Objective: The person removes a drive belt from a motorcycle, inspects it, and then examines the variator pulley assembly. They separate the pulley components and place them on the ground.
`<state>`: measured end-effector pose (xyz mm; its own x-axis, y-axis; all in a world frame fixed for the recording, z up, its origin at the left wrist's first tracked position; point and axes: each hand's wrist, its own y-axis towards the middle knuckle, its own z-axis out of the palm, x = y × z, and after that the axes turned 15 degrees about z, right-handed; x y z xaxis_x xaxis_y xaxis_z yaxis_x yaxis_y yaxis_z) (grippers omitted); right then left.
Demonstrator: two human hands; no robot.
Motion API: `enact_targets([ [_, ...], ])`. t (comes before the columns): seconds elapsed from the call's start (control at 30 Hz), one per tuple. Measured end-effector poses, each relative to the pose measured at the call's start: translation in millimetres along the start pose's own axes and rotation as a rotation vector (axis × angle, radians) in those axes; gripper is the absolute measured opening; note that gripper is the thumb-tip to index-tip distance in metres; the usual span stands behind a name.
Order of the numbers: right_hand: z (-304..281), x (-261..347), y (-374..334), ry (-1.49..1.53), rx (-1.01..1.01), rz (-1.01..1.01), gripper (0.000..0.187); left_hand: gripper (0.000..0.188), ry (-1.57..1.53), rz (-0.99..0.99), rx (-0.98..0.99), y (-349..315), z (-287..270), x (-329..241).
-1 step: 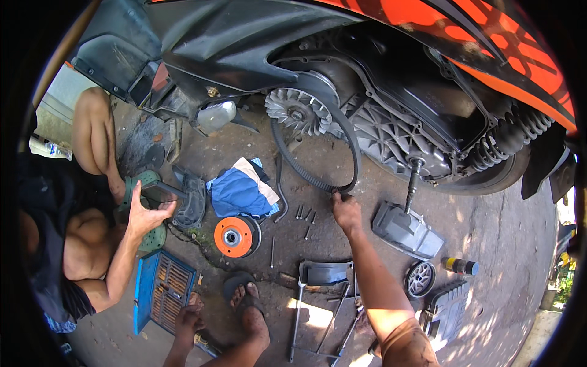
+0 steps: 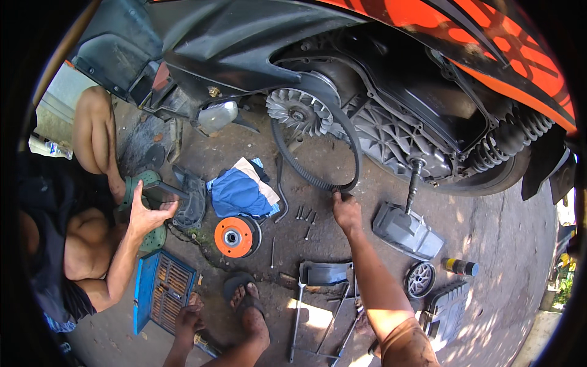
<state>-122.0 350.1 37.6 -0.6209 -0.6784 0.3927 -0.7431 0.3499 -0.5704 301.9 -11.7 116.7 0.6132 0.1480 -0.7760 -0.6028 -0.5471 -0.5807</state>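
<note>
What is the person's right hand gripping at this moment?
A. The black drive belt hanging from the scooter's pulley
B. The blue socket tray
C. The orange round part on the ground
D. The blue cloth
A: the right hand closes its fingers on the bottom of the black drive belt, which loops up around the finned pulley; the orange round part lies untouched on the ground.

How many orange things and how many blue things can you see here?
Orange: 2 (scooter panel, round disc)
Blue: 2 (cloth, tool case)
Total: 4
</note>
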Motion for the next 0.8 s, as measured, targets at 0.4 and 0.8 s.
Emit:
enact_targets([
  [0.4, 12, 14, 24, 0.444, 0.005, -0.077, 0.032, 0.022, -0.259, 0.206, 0.189, 50, 20, -36],
  [0.8, 108, -41, -155, 0.412, 0.519, -0.128, 0.036, 0.05, 0.118, 0.397, 0.174, 188, 160, -101],
])
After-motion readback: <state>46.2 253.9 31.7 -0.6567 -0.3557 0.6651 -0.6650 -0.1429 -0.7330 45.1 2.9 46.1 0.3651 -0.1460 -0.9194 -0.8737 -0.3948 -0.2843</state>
